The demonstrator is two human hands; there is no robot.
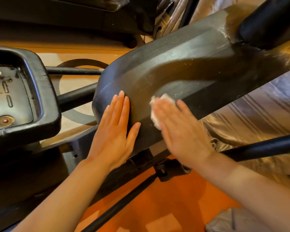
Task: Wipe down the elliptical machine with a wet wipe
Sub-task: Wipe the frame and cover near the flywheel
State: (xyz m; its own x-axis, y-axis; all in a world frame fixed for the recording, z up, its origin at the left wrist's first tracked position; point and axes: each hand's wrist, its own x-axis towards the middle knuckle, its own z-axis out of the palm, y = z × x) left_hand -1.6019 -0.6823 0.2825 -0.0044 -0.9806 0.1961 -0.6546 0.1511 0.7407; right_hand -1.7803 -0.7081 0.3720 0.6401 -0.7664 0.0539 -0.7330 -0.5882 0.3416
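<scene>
So the elliptical machine point(182, 64) fills most of what I can see, its big dark plastic housing running diagonally from the upper right down to a rounded end in the middle. The surface looks dusty toward the upper right, with pale specks on it. Both hands are on that rounded end. The left hand point(115, 129) lies flat, fingers straight and together, thumb out to the side, just pressing on the curved edge. The right hand point(179, 129) is blurred, fingers straight, pressing the wet wipe point(156, 118) flat against the housing's side face; the white wipe pokes out past the fingertips and under the palm.

Off to the left is a foot pedal point(23, 91), black rim with a grey plate and bolts, close to the housing but not touching. Black metal bars point(77, 96) run between them. Another black bar point(266, 146) crosses just behind the right wrist. Silvery striped fabric point(258, 114) is bunched up on the right, tight against the machine. Below is the orange floor point(157, 206), open between the forearms.
</scene>
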